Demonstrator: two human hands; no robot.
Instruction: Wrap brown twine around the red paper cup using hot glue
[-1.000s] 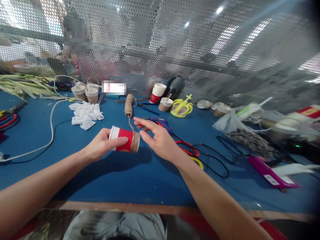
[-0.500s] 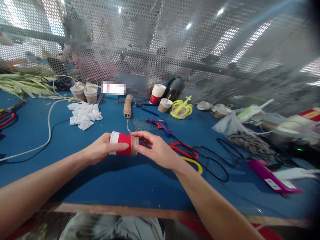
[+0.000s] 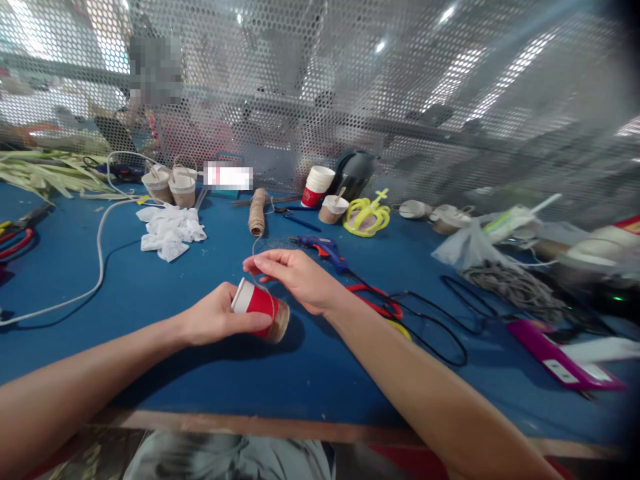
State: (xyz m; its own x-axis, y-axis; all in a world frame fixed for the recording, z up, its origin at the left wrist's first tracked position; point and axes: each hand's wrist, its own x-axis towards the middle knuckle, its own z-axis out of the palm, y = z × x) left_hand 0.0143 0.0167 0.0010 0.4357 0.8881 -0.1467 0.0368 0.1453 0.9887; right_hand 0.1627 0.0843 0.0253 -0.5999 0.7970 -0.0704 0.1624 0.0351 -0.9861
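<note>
My left hand [image 3: 216, 316] is wrapped round a red and white paper cup [image 3: 254, 300], which lies tilted on its side with its base to the right. Brown twine is wound about the cup's base end [image 3: 280, 323]. From there a strand of twine [image 3: 258, 283] runs up past the fingers of my right hand [image 3: 287, 270], which pinch it above the cup. The strand leads back to a twine spool [image 3: 257, 213] lying on the table. Behind my right hand lies a blue glue gun [image 3: 323, 248].
Several twine-wrapped cups [image 3: 183, 191] stand at the back, with white gloves [image 3: 171, 230] before them. Stacked paper cups [image 3: 318, 185] and a yellow crown [image 3: 367, 217] stand behind the glue gun. Black cable [image 3: 425, 333], grey cord [image 3: 505, 287] and a purple packet [image 3: 560, 357] lie right; scissors [image 3: 17, 237] left.
My right hand has come off the cup's base end and moved up with the twine strand. The cup has tipped, its base end now lower and slightly further right.
</note>
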